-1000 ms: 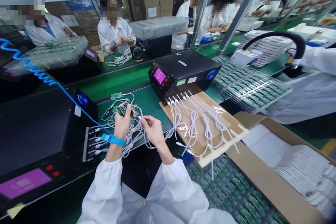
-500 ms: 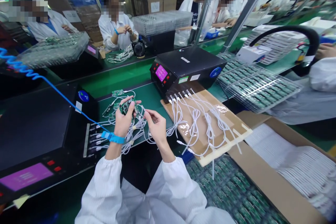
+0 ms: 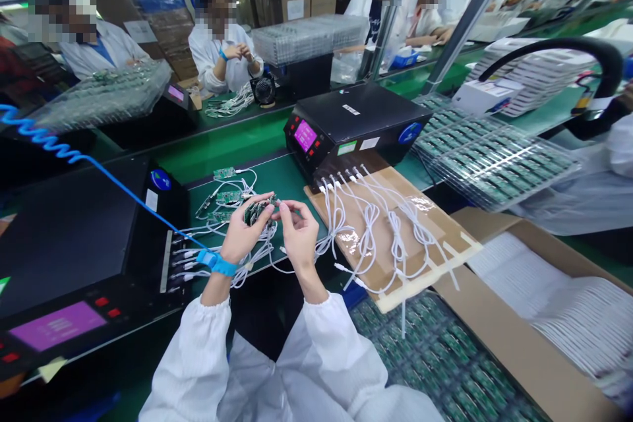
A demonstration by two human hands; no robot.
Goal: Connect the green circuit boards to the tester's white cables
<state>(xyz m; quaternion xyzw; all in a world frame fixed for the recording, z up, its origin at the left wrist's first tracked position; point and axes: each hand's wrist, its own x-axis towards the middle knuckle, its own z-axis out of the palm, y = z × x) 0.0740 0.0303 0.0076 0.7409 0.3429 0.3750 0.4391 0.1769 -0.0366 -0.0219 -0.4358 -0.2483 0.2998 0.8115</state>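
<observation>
My left hand [image 3: 241, 236], with a blue wrist strap [image 3: 217, 262] around its wrist, is closed on green circuit boards [image 3: 254, 211] held just above the bench. My right hand [image 3: 301, 235] pinches the end of a white cable [image 3: 279, 202] at the boards' right edge; whether its plug is seated there is hidden by the fingers. Behind my left hand, more green circuit boards [image 3: 228, 198] lie on the green bench with white cables attached. White leads [image 3: 185, 264] run from those to the black tester [image 3: 74, 224] on the left.
Another black tester [image 3: 356, 119] stands ahead, its looped white cables [image 3: 368, 224] lying on a taped cardboard sheet [image 3: 445, 231]. Trays of boards [image 3: 494, 151] sit to the right and below [image 3: 430, 356]. A carton [image 3: 494, 310] holds white cables. A blue coiled cord [image 3: 123, 184] crosses left. Co-workers sit opposite.
My left hand has turned and moved right, bringing the boards up against my right fingertips. The right hand has shifted slightly, still pinching the cable end. The view has moved a little.
</observation>
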